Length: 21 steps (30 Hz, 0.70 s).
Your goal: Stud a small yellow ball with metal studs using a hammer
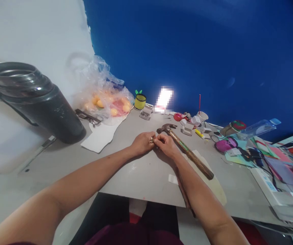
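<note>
My left hand (pixel 141 143) and my right hand (pixel 166 144) meet over the grey table (pixel 126 177), fingertips pinched together on a small shiny metal piece (pixel 151 140) that is too small to name. Both hands rest on the tabletop. A claw hammer (pixel 187 151) with a wooden handle lies just right of my right hand, head toward the wall, handle running toward the near right.
A big dark metal pipe (pixel 31 98) lies at the left. A clear plastic bag (pixel 103 95) with orange things, black glasses (pixel 87 116), a yellow cup (pixel 139 101) and small boxes stand behind. Papers, cables and a plastic bottle (pixel 258 128) crowd the right.
</note>
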Motion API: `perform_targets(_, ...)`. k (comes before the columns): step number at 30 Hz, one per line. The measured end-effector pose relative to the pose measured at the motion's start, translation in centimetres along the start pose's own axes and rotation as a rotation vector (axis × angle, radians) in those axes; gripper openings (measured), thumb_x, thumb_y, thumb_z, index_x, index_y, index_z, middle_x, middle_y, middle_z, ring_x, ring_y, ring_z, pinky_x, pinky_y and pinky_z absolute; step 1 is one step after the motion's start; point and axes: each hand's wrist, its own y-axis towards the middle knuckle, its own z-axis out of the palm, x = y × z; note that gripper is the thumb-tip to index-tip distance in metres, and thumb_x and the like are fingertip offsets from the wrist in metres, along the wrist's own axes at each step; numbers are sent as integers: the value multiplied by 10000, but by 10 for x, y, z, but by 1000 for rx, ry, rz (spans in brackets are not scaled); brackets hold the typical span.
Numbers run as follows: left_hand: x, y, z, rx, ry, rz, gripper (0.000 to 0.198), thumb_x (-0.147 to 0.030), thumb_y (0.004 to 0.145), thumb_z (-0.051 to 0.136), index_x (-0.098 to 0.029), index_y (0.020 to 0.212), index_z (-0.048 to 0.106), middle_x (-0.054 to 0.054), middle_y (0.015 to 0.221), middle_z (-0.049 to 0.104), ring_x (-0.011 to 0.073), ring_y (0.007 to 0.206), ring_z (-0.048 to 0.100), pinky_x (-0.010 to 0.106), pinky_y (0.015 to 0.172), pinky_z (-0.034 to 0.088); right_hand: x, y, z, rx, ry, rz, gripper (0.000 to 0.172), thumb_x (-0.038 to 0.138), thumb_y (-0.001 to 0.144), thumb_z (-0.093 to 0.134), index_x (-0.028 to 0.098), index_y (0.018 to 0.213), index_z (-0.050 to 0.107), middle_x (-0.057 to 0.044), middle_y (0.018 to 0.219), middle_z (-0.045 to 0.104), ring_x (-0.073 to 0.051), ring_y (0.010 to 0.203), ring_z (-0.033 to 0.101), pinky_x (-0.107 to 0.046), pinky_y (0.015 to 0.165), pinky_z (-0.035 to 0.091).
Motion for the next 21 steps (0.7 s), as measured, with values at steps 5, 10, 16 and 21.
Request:
perform_targets(5, 0, -1, -2, -20, -84, -39, 47, -211, 809, 596, -217, 841, 629, 8, 752, 681, 176, 671, 577, 279, 609, 350, 1, -1, -3, 14, 141, 71, 403, 586, 848, 649, 201, 736, 604, 28, 617, 518, -127, 552, 463, -263, 521, 364)
perform_targets(10, -1, -1, -4, -21, -158, -24, 153, -222, 777, 626, -219, 928, 603, -15, 775, 661, 171, 683, 570, 276, 626, 364, 5, 0, -3, 9, 26, 64, 376, 539, 816, 700, 191, 707, 610, 23, 633, 546, -124, 593, 469, -255, 548, 357)
perform_targets(16, -3, -3, -10, 3, -362, -3, 166, -287, 776, 680, -204, 886, 586, -31, 780, 624, 147, 703, 542, 256, 647, 401, -2, 3, -6, 19, 109, 59, 438, 607, 851, 661, 186, 735, 632, 33, 585, 551, -117, 542, 479, -254, 539, 352)
perform_targets(21, -4, -3, -20, 56, -497, -6, 214, -373, 817, 682, -194, 902, 601, -20, 766, 607, 135, 673, 515, 251, 623, 399, -7, 6, -6, -30, 109, 64, 469, 643, 843, 653, 190, 724, 627, 37, 570, 546, -113, 505, 484, -249, 512, 363)
